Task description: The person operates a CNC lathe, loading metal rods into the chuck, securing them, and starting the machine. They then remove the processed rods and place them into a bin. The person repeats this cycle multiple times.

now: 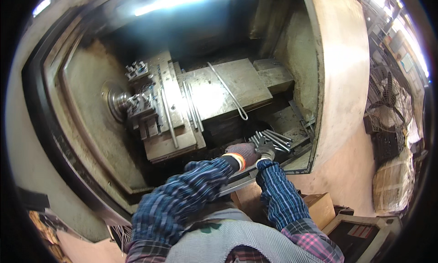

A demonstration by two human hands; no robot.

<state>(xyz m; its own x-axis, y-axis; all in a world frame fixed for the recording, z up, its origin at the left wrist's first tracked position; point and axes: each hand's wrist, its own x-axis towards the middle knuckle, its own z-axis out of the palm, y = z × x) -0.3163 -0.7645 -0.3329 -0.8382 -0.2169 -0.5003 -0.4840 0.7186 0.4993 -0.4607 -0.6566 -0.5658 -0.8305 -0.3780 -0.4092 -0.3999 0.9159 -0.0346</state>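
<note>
Beyond the apron (228, 238), some rods (279, 139) sit bunched in the lathe (344, 76)'s near corner at the right hand (265, 150), the left hand (242, 152) beside it, whether their fingers pinch or spread I can't tell, while loose rods (169, 119) lie ungathered on the bed (251, 80), beneath a lamp (182, 1), a fan (387, 98) standing off right.

Over there, a loose bundle of slim, silvery metal rods (276, 139) lies in the near right corner of the machine (296, 57), straight, slanting, slightly fanned, some overlapping.
</note>
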